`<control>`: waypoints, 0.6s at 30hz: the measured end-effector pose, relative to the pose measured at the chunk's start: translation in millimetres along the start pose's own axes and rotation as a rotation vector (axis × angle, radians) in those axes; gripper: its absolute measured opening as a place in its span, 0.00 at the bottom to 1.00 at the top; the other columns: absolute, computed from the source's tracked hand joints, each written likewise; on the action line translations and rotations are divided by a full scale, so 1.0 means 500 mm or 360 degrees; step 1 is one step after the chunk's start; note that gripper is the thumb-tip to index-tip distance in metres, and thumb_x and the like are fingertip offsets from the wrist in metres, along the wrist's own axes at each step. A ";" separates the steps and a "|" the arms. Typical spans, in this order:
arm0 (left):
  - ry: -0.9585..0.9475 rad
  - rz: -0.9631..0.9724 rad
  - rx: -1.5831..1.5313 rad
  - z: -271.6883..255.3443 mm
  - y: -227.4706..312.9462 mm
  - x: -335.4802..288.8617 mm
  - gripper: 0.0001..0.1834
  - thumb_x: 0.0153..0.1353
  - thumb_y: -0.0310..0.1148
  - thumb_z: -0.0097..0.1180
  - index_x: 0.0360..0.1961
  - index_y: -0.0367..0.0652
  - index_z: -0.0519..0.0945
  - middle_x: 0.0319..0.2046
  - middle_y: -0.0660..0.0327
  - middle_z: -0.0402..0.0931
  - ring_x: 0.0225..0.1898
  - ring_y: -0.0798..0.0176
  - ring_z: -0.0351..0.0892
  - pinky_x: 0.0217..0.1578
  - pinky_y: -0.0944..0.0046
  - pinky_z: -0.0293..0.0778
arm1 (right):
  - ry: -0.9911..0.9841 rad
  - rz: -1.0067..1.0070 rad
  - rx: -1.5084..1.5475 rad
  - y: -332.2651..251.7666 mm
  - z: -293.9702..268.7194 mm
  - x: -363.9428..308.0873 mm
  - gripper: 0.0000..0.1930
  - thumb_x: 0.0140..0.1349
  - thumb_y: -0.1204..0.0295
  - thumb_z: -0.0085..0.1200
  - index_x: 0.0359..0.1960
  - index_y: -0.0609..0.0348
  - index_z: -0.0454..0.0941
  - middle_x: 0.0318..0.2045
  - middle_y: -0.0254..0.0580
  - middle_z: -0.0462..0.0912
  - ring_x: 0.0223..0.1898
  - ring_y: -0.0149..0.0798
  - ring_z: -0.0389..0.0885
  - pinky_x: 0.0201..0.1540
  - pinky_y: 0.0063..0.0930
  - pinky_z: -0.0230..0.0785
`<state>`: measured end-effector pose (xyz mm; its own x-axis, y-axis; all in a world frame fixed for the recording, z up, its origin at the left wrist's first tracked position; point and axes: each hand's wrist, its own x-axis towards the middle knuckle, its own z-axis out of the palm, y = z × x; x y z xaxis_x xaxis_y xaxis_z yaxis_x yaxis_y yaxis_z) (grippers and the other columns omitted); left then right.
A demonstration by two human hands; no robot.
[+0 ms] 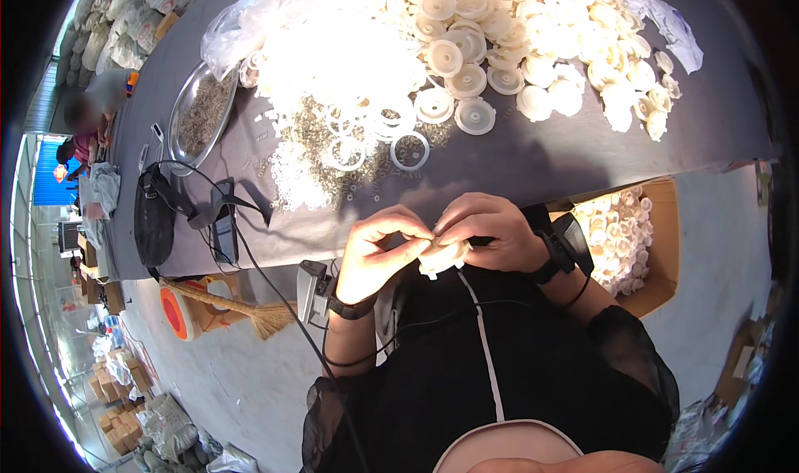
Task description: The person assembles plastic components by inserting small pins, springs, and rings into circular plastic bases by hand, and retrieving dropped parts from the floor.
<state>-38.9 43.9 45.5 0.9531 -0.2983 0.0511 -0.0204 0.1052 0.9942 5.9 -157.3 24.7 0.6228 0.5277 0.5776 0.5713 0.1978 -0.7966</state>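
Observation:
My left hand (381, 250) and my right hand (489, 230) meet just off the table's near edge. Between their pinched fingertips is a cream round plastic part (439, 261), tilted and partly covered by the fingers. Whatever small piece may sit on top of it is too hidden to make out. On the table beyond lie white plastic rings (409, 151), heaped tiny metal pieces that look like springs (320, 148), and a big pile of cream plastic discs (474, 117). Strong sunlight washes out the middle of the heap.
A grey-covered table (533, 161) spans the front. At left stand an oval metal tray (226, 111) of small parts, a phone (223, 223) and a black pouch (154, 219). A carton (666, 240) of discs is at right, a broom (266, 316) below. Cables cross my left arm.

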 end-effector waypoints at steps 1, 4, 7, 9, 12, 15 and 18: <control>-0.0014 -0.0005 -0.0013 -0.001 0.001 -0.002 0.06 0.51 0.19 0.57 0.31 0.37 0.80 0.30 0.61 0.76 0.33 0.69 0.74 0.36 0.70 0.69 | -0.0016 0.0046 0.0019 0.000 0.000 -0.002 0.12 0.43 0.82 0.59 0.31 0.56 0.79 0.32 0.36 0.79 0.33 0.39 0.78 0.35 0.28 0.70; -0.0048 -0.0010 -0.0028 -0.004 -0.001 -0.004 0.06 0.51 0.18 0.57 0.33 0.36 0.80 0.30 0.59 0.76 0.33 0.68 0.75 0.36 0.70 0.70 | -0.0044 0.0108 0.0071 -0.001 0.001 -0.009 0.12 0.42 0.82 0.59 0.31 0.56 0.79 0.32 0.37 0.79 0.34 0.39 0.78 0.35 0.29 0.70; -0.0065 -0.0009 -0.0017 -0.004 0.000 -0.008 0.09 0.51 0.18 0.57 0.35 0.35 0.80 0.33 0.57 0.76 0.36 0.66 0.76 0.38 0.69 0.71 | -0.0033 0.0192 0.0103 -0.002 -0.002 -0.012 0.12 0.41 0.82 0.59 0.31 0.57 0.79 0.32 0.37 0.79 0.33 0.39 0.77 0.35 0.29 0.69; -0.0044 0.0075 0.0020 0.004 0.006 -0.011 0.13 0.49 0.18 0.59 0.39 0.35 0.80 0.38 0.54 0.76 0.39 0.63 0.76 0.41 0.68 0.71 | 0.0030 0.0194 0.0049 -0.003 -0.005 -0.012 0.12 0.41 0.82 0.59 0.31 0.57 0.79 0.31 0.37 0.79 0.33 0.39 0.77 0.36 0.29 0.69; 0.0023 0.0245 0.0267 0.025 0.006 -0.025 0.23 0.44 0.20 0.64 0.45 0.38 0.78 0.42 0.53 0.75 0.44 0.59 0.75 0.45 0.64 0.70 | 0.0071 0.0190 -0.0045 -0.009 -0.009 -0.012 0.12 0.41 0.82 0.58 0.31 0.58 0.78 0.32 0.37 0.78 0.35 0.40 0.77 0.37 0.29 0.69; 0.0035 0.0332 0.0382 0.028 0.005 -0.025 0.23 0.43 0.21 0.65 0.45 0.38 0.78 0.43 0.54 0.75 0.45 0.59 0.75 0.45 0.63 0.70 | 0.0080 0.0190 0.0028 -0.016 -0.007 -0.010 0.12 0.41 0.83 0.58 0.31 0.58 0.78 0.34 0.38 0.78 0.36 0.40 0.77 0.37 0.29 0.70; 0.0029 0.0319 0.0394 0.026 0.000 -0.027 0.23 0.43 0.22 0.65 0.45 0.38 0.79 0.43 0.53 0.75 0.44 0.59 0.75 0.45 0.63 0.70 | 0.0080 0.0190 0.0072 -0.013 -0.007 -0.014 0.12 0.42 0.83 0.58 0.31 0.59 0.77 0.35 0.39 0.77 0.36 0.41 0.77 0.37 0.29 0.70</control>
<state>-55.5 35.7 45.9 0.9279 -0.2779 0.2485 -0.2788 -0.0744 0.9575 -0.4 -164.9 26.4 0.7116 0.5081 0.4853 0.4671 0.1738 -0.8669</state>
